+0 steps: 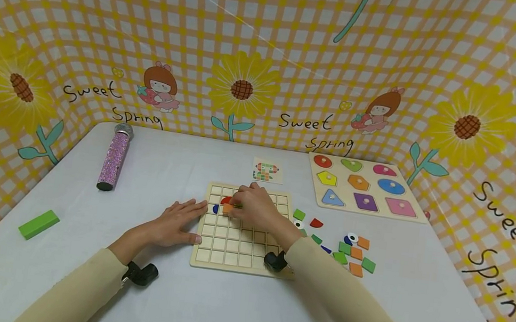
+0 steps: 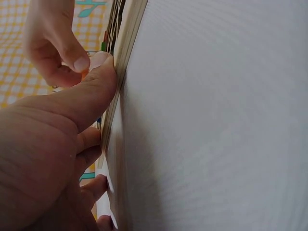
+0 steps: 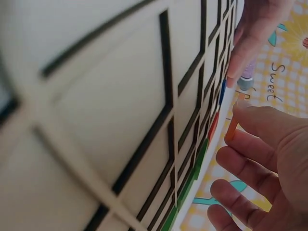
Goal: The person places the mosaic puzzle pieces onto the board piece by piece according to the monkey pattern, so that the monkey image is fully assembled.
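Over the upper left of a wooden grid board, my right hand pinches an orange tile between thumb and index finger. Its other fingers are loosely bent in the right wrist view. A red piece and a blue piece sit in cells of the board beside the orange tile. Green pieces lie farther along the same side, mostly hidden by my hand in the head view. My left hand rests with spread fingers at the board's left edge, thumb against the rim.
Loose tiles in green, orange, blue and red lie right of the board, some with eye prints. Behind it is a picture card. A shape puzzle stands back right, a glittery microphone back left, a green block at left.
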Available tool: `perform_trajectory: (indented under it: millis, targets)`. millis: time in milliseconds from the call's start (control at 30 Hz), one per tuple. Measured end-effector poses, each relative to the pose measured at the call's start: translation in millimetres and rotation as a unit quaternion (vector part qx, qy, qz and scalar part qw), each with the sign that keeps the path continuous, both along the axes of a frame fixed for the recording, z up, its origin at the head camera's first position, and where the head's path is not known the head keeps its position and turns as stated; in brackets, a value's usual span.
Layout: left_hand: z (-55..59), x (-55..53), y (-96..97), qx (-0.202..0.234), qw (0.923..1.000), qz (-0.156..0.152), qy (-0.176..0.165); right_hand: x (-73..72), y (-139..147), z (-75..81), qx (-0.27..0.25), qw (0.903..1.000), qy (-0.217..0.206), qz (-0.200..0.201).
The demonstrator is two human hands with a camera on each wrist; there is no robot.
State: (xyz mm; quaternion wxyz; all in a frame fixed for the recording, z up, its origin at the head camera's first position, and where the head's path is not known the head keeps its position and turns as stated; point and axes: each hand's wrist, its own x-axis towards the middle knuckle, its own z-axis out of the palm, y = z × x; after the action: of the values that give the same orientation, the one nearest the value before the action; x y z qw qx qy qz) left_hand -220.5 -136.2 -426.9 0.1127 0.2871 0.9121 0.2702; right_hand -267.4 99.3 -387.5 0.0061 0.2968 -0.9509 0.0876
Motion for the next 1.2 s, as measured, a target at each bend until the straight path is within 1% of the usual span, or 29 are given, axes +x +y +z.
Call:
perform_trajectory:
  millis: [233, 633, 1200]
  targets:
    - [-0.7, 1.1, 0.0, -0.007, 1.0000, 0.002, 0.002, -4.3, -7.3, -3.8, 0.017, 0.9998, -0.010, -0.003]
    - [-2.8, 0.8, 0.5, -0.012, 0.9999, 0.006, -0.001, -5.0, -11.8, -8.8, 0.039, 0.9992, 0.007, 0.009]
    - [-1.0, 2.3, 1.2, -0.012, 0.9999, 0.007, 0.003, -3.1, -11.1, -10.0, 0.033, 0.9992, 0.020, 0.008]
